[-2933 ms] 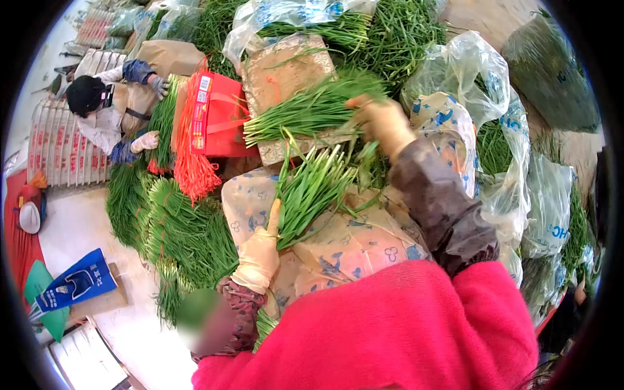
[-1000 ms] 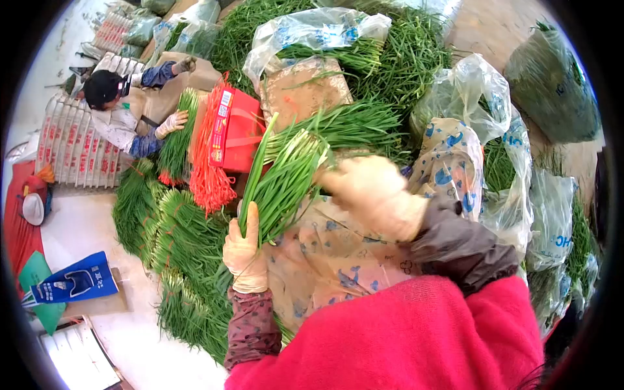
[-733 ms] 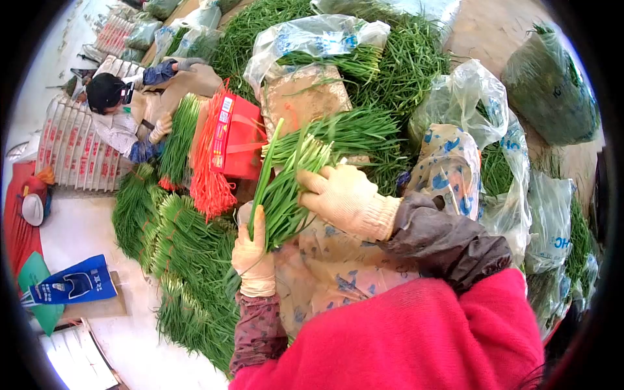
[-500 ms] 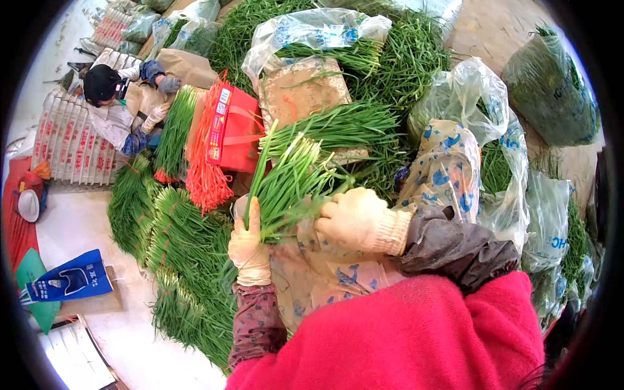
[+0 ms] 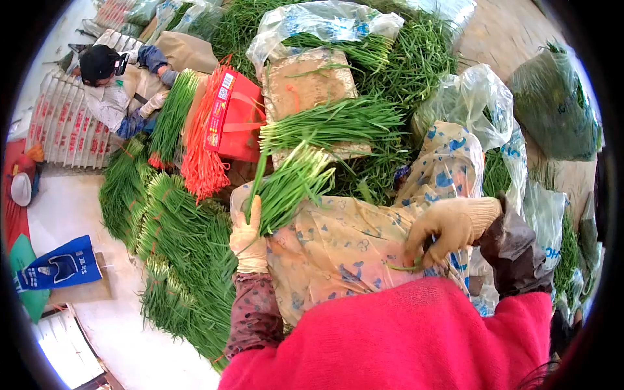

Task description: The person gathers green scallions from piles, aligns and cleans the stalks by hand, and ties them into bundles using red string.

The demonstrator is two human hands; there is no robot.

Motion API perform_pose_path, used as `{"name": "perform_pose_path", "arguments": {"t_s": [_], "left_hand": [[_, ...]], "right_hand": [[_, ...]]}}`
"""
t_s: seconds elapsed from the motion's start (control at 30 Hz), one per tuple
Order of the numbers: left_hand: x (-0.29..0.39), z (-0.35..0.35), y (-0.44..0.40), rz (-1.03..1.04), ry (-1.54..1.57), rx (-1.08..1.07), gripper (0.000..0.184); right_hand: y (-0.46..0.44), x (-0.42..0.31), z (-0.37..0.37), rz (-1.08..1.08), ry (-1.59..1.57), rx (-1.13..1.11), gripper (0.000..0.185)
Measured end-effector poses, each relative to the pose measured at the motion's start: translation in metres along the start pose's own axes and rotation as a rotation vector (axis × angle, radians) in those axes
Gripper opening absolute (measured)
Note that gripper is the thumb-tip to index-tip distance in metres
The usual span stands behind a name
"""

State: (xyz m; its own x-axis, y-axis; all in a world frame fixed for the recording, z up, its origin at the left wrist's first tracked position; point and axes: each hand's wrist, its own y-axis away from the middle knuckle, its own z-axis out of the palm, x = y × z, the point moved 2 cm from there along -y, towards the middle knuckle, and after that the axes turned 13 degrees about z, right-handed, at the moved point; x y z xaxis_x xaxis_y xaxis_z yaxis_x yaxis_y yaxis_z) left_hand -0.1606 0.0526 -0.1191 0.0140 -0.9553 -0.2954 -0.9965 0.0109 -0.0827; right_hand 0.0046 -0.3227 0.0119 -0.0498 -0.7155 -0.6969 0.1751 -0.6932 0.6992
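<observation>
In my gloved left hand (image 5: 248, 240) is a bunch of garlic chives (image 5: 296, 188), its pale cut ends pointing up and to the right. The fingers wrap the bunch, and the thumb stands up along it. My gloved right hand (image 5: 448, 227) is apart from the bunch, over the patterned plastic apron (image 5: 344, 253) on my lap. Its fingers are curled, with a small green chive leaf (image 5: 403, 268) at their tips. Beyond the bunch, a larger pile of loose chives (image 5: 331, 123) lies across a worn board (image 5: 309, 84).
A red bag (image 5: 240, 117) with orange-red ties (image 5: 201, 156) stands ahead. Tied chive bundles (image 5: 182, 240) cover the floor at left. A co-worker (image 5: 110, 84) sits at far left, hands at another chive bunch (image 5: 174, 114). Plastic bags of greens (image 5: 552, 104) line the right.
My right hand has moved away from the bunch, right and down to the apron, with a small leaf at its fingers. My left hand still holds the bunch.
</observation>
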Motion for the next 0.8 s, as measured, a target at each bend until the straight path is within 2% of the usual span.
{"name": "perform_pose_path", "arguments": {"t_s": [0.03,0.1,0.17,0.23,0.3,0.33,0.37,0.43,0.47,0.5,0.57,0.6,0.63,0.67,0.7,0.77,0.8], "left_hand": [[0.0,0.0,-0.003,-0.005,0.002,0.004,0.1],[0.003,-0.001,-0.005,0.009,0.062,0.116,0.1],[0.006,-0.003,-0.007,0.008,0.054,0.088,0.099],[0.009,-0.004,-0.008,0.007,0.04,0.064,0.098],[0.013,-0.003,-0.012,0.013,-0.001,0.062,0.097],[0.013,-0.008,-0.017,0.051,0.026,0.143,0.097],[0.013,-0.009,-0.018,0.055,0.024,0.147,0.097],[0.014,-0.008,-0.017,0.043,0.046,0.133,0.097],[0.014,-0.009,-0.017,0.039,0.046,0.14,0.095],[0.014,-0.009,-0.017,0.035,0.047,0.139,0.095],[0.015,-0.008,-0.017,0.007,-0.011,0.122,0.095],[0.016,-0.007,-0.016,-0.009,-0.026,0.115,0.095],[0.016,-0.007,-0.016,-0.037,-0.025,0.023,0.091],[0.015,-0.005,-0.017,-0.06,-0.025,-0.064,0.086],[0.014,-0.004,-0.019,-0.063,-0.018,-0.064,0.086],[0.013,-0.005,-0.019,-0.03,-0.034,0.052,0.087],[0.013,-0.002,-0.017,-0.05,-0.008,0.03,0.098]], "right_hand": [[-0.004,0.003,-0.007,-0.159,0.392,0.374,0.035],[-0.004,0.009,-0.015,0.164,0.662,0.811,0.034],[-0.014,-0.023,-0.029,0.081,0.471,0.95,0.031],[-0.041,-0.047,-0.032,-0.247,0.293,1.044,0.031],[-0.077,-0.076,-0.032,-0.096,0.298,0.98,0.042],[-0.098,-0.085,-0.034,0.134,0.46,0.947,0.052],[-0.113,-0.091,-0.032,0.243,0.532,0.866,0.058],[-0.157,-0.081,-0.035,0.297,0.576,0.839,0.051],[-0.182,-0.068,-0.04,0.286,0.568,0.841,0.039],[-0.197,-0.059,-0.039,0.286,0.572,0.838,0.039],[-0.2,-0.057,-0.033,0.051,0.337,0.893,0.03],[-0.199,-0.051,-0.025,-0.043,0.304,0.783,0.03],[-0.196,-0.053,-0.016,-0.027,0.28,0.649,0.029],[-0.194,-0.052,-0.008,-0.105,0.367,0.558,0.029],[-0.189,-0.05,-0.003,-0.182,0.451,0.466,0.029],[-0.158,-0.056,0.001,-0.07,0.414,0.31,0.033],[-0.144,-0.058,-0.005,0.019,0.354,0.235,0.039]]}}
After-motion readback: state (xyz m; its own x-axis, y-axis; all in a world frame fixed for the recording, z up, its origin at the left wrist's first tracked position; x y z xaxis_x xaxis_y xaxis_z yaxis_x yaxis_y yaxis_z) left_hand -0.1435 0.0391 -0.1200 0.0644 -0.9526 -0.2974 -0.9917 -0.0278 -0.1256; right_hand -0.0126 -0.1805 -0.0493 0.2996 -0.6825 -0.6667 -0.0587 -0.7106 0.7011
